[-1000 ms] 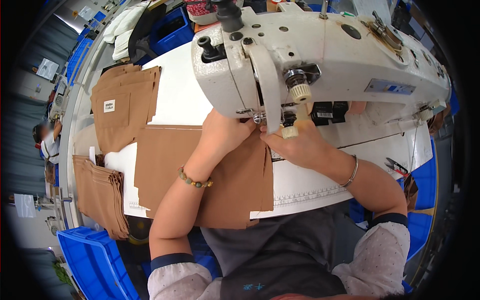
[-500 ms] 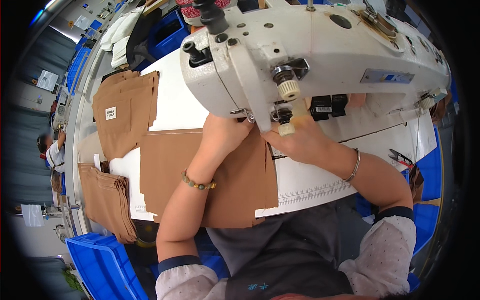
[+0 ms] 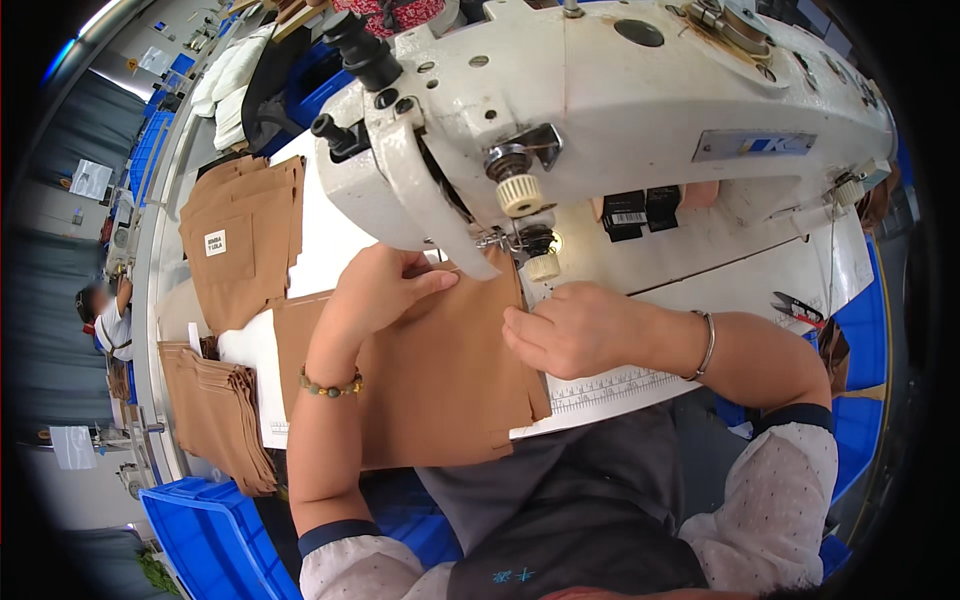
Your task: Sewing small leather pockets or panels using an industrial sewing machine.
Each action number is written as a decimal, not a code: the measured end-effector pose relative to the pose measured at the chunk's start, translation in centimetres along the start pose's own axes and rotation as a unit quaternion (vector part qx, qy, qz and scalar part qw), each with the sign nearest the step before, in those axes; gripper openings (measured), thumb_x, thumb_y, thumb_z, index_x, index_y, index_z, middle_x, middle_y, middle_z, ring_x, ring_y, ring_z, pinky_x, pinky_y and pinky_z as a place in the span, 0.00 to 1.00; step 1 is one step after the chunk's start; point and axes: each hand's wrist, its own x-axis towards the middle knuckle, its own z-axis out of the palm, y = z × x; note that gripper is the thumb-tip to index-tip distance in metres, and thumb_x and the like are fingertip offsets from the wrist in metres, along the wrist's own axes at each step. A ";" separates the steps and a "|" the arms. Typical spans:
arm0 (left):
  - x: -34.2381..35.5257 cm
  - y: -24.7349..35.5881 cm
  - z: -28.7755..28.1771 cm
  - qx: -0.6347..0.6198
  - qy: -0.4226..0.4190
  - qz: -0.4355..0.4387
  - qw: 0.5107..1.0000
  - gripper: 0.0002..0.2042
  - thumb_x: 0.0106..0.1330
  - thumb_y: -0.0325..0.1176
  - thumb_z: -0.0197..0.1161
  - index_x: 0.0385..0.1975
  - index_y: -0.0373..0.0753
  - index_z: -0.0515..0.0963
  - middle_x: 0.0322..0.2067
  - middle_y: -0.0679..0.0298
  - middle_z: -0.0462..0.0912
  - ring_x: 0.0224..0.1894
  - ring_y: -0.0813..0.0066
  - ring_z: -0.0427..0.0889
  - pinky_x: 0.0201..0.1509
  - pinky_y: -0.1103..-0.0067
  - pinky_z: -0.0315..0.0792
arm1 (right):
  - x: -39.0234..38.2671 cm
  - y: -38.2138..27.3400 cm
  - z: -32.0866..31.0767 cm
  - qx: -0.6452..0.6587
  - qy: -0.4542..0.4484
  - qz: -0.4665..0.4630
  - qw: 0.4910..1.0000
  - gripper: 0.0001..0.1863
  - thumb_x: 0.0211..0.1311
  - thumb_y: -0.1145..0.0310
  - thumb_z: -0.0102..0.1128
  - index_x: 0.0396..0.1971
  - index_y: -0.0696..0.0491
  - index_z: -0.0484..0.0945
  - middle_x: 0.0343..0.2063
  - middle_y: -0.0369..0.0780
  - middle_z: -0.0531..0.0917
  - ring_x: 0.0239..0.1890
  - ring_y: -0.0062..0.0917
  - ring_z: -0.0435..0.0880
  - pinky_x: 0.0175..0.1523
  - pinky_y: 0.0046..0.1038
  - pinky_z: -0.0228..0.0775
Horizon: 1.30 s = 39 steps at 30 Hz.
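A brown fabric panel [image 3: 440, 380] lies under the head of a white sewing machine [image 3: 620, 100] and hangs slightly over the table's front edge. My left hand [image 3: 380, 290] rests on its upper part, left of the needle area, thumb stretched out and apart from the bent index finger; the other fingers are partly hidden. At the panel's right edge, just in front of the presser area, my right hand [image 3: 570, 330] has its fingers curled in a pinch on the fabric. The needle itself is hidden behind the machine's guard and fittings.
Brown cut pieces [image 3: 235, 240], the top one with a white label, lie at the left above a folded brown stack [image 3: 215, 410]. Thread snips [image 3: 800, 310] lie at the right. Black boxes [image 3: 640, 212] stand under the machine arm. A blue bin [image 3: 215, 530] is at lower left.
Both hands have drawn back from the needle area, the left one leftward, the right one nearer to me along the panel's edge. My view has shifted, so the machine sits further left.
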 end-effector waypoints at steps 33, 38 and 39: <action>0.1 1.4 0.0 -0.135 -0.006 -0.047 0.990 0.16 0.60 0.27 0.73 0.45 0.28 0.81 0.36 0.60 0.86 0.39 0.73 0.83 0.47 0.76 0.78 | -0.4 -0.3 1.1 0.026 0.053 0.058 0.997 0.07 0.46 0.70 0.62 0.21 0.55 0.73 0.20 0.40 0.75 0.13 0.22 0.75 0.15 0.27 0.65; 1.0 0.9 0.0 -0.151 0.044 0.066 0.985 0.14 0.61 0.34 0.76 0.40 0.32 0.84 0.36 0.68 0.86 0.40 0.79 0.78 0.46 0.80 0.74 | -0.4 0.8 1.3 0.003 0.050 0.086 0.995 0.08 0.48 0.72 0.62 0.20 0.53 0.71 0.17 0.37 0.69 0.12 0.22 0.73 0.15 0.27 0.64; 1.2 1.1 -0.2 -0.151 0.046 0.067 0.985 0.14 0.60 0.34 0.77 0.41 0.32 0.84 0.36 0.67 0.86 0.40 0.78 0.79 0.46 0.79 0.75 | -0.3 1.0 0.9 0.003 0.017 0.082 0.996 0.05 0.50 0.72 0.63 0.26 0.54 0.76 0.26 0.38 0.77 0.17 0.20 0.77 0.17 0.24 0.66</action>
